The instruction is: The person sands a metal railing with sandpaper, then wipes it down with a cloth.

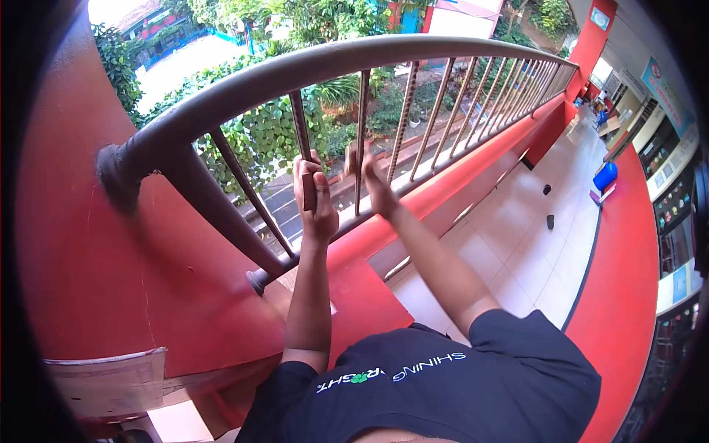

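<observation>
Both hands are observed at a metal railing, beneath its thick dark handrail. I have the left grip clenched around a small brown piece, at the second upright bar counting from the near end. The piece stands roughly in line with that bar, below the handrail; I cannot tell what it is made of. The right grip is raised beside the third upright bar, fingers pointing upward. It is blurred, and I cannot tell whether it is closed or touching the bar.

Surroundings, as noted: a red wall bounds the near end of the railing, and a red ledge runs below the bars. Green foliage shows beyond them. On the inner side, two small dark items lie apart on the tiled floor, with a blue container farther right. A pale sheet is at lower left. The person's dark shirt bears white lettering and a green clover.
</observation>
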A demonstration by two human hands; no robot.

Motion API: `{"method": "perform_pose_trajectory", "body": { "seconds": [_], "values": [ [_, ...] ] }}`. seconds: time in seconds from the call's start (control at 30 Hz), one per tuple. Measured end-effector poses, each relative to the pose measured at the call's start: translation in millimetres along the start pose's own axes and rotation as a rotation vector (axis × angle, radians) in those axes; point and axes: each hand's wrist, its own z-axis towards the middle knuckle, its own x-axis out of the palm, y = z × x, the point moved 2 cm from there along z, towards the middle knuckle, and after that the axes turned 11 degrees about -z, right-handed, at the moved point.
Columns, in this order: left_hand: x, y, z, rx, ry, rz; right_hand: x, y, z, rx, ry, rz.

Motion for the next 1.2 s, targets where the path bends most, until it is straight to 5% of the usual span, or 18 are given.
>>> {"method": "perform_pose_trajectory", "body": {
  "seconds": [0.1, 0.17, 0.23, 0.3, 0.4, 0.6, 0.73, 0.87, 1.1, 1.2],
  "values": [
    [0.7, 4.0, -0.4, 0.000, -0.035, -0.024, -24.5, 159.3, 75.6, -0.242, 0.045, 0.205],
    [-1.4, 4.5, -1.8, -0.021, -0.033, 0.018, -18.3, 126.6, 70.9, -0.278, 0.017, 0.046],
    [-3.1, 1.6, 2.1, -0.002, -0.011, 0.012, -7.5, 16.8, 8.8, 0.074, 0.041, -0.083],
    [-2.6, 6.1, 0.7, 0.029, -0.016, -0.020, 17.2, -55.5, -54.1, 0.139, -0.142, -0.109],
    [3.7, 5.7, -0.5, 0.037, -0.054, 0.001, 2.8, -106.6, -65.1, 0.303, 0.049, -0.082],
    [-3.6, -3.0, 6.6, 0.060, 0.023, 0.045, 5.7, -131.8, -80.9, 0.251, 0.003, -0.164],
    [-4.3, -6.4, 6.1, 0.067, 0.017, 0.081, -21.8, -117.2, -82.1, 0.416, -0.236, 0.538],
    [-5.4, -8.5, 7.8, 0.095, 0.033, 0.089, -43.5, -62.8, -88.3, 0.426, -0.184, 1.062],
    [-5.0, -10.5, 5.7, 0.073, -0.001, 0.088, -56.6, -12.6, -82.0, 0.489, -0.199, 0.861],
    [-3.4, -20.6, 5.3, 0.028, 0.008, 0.152, -52.0, -10.1, -91.4, 0.644, -0.396, 0.534]
  ]
}}
